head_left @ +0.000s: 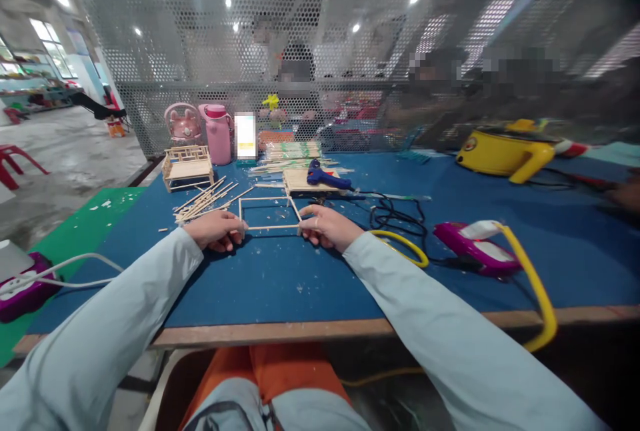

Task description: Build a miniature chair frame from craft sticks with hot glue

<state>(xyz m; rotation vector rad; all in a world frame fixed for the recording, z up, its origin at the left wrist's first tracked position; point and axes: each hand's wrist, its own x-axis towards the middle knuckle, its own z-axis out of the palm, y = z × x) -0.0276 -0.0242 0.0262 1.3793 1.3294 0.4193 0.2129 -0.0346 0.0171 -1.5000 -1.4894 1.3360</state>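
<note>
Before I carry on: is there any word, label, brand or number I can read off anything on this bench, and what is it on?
No text can be read.
The white card beside the pink bottle is blurred out.
The blue glue gun, the yellow appliance and the purple device show no legible label.
The left hand and right hand grip a bare stick frame.

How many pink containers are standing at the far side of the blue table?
2. A round pink container with ears stands at the far left, and a taller pink bottle stands just to its right, both beside the mesh screen. Others may be hidden behind the clutter.
</note>
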